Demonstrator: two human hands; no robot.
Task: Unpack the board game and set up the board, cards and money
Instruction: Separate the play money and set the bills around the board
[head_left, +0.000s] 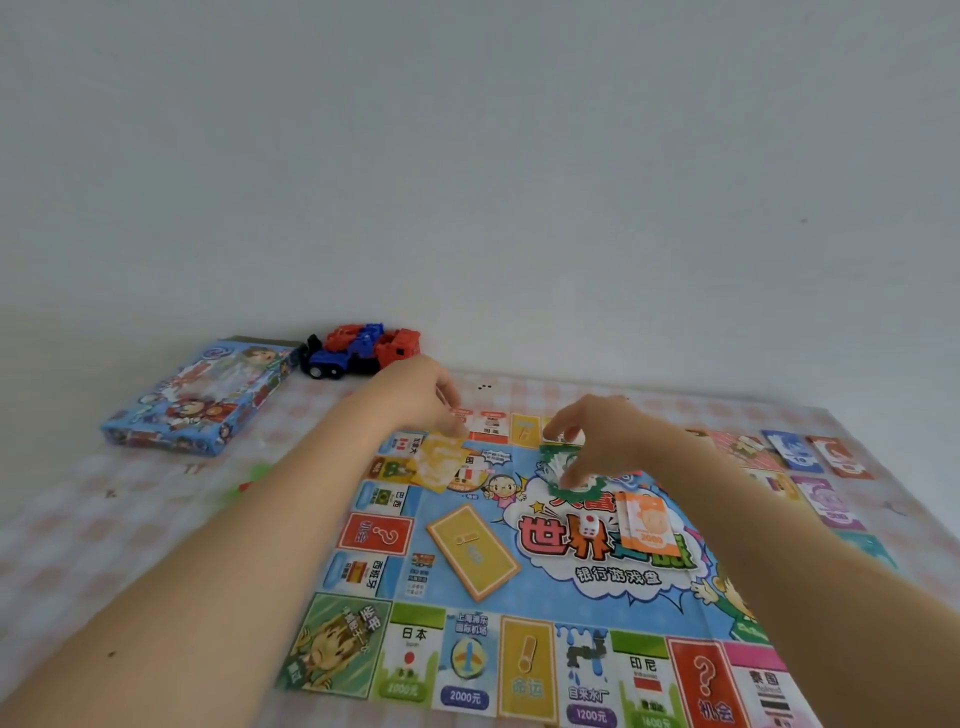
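The paper game board (519, 597) lies unfolded on the checked tablecloth. My left hand (421, 397) hovers over its far left corner, fingers curled, just above a yellow money stack (439, 462); whether it touches the stack is unclear. My right hand (592, 439) reaches down onto a green money stack (558, 470) on the board, fingertips pinching its notes. A yellow card deck (472, 551) lies on the board's middle left. An orange money stack (647, 527) and a white die (588, 526) rest on the centre artwork.
The blue game box (200, 397) sits at the far left of the tablecloth (104, 519). A red and blue toy truck (361, 351) stands by the wall behind it. More money stacks (795, 452) in blue, red and purple lie right of the board.
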